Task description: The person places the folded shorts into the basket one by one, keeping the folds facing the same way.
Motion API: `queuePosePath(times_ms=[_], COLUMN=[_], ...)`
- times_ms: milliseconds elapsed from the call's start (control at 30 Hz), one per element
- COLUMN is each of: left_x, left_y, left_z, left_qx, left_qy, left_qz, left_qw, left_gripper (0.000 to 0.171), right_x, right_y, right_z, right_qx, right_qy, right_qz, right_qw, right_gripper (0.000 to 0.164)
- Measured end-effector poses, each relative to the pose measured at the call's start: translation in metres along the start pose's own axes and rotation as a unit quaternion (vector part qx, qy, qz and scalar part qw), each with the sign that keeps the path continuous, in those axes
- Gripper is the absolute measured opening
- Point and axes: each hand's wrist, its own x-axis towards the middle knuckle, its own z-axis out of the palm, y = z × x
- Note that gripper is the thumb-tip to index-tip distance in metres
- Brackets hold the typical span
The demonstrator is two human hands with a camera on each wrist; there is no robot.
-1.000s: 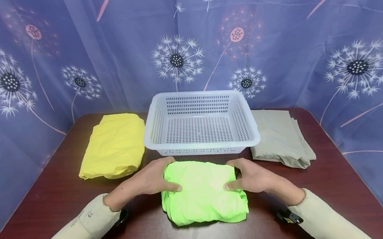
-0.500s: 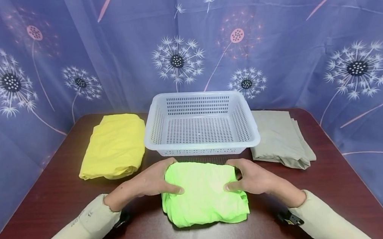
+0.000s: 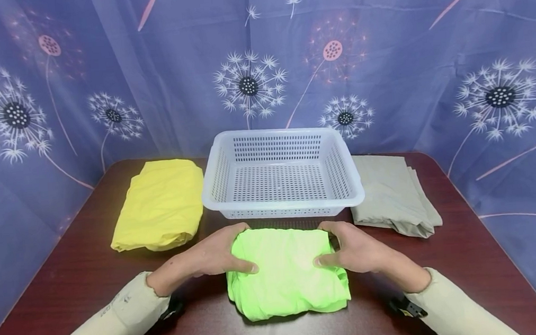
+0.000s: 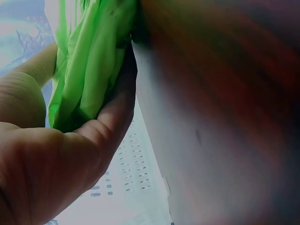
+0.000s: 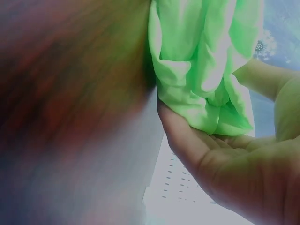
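Observation:
A folded bright green cloth (image 3: pixel 284 275) lies at the near middle of the table, in front of the basket. My left hand (image 3: pixel 218 252) grips its left side, with the thumb on top and the other fingers round the edge. On the opposite side my right hand (image 3: pixel 351 248) holds it the same way. In the left wrist view the layered folds of the green cloth (image 4: pixel 89 61) sit between thumb and fingers. The right wrist view shows the cloth's other end (image 5: pixel 201 89) pinched likewise, with fingers beneath it.
A white perforated plastic basket (image 3: pixel 283 205), with nothing inside, stands at the back middle. Left of it lies a folded yellow cloth (image 3: pixel 158 203), and to its right a folded grey cloth (image 3: pixel 387 191). A dandelion-print curtain (image 3: pixel 173 64) hangs behind the dark wooden table (image 3: pixel 68 291).

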Motion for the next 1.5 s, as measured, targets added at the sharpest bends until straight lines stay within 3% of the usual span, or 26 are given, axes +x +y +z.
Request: queuePosePath(times_ms=[233,867,1500], left_x=[0.000,-0.004,-0.008], left_y=[-0.001,0.005,0.016], left_z=[0.001,-0.002,-0.007], left_qx=[-0.022,-0.050,-0.067], left_qy=[-0.004,-0.009,-0.019], left_qz=[0.001,-0.002,0.004], left_qw=[0.9997,0.9987,0.9976], left_gripper=[0.055,0.055,0.055], right_x=[-0.002,-0.005,-0.013], right_y=[-0.001,-0.005,-0.017], right_z=[0.001,-0.004,-0.016], right_qx=[0.048,0.113,0.056], right_qy=[-0.007,-0.035,-0.012], right_qz=[0.007,0.007,0.002], right_qw=[0.999,0.993,0.998], right_gripper=[0.047,0.045,0.052])
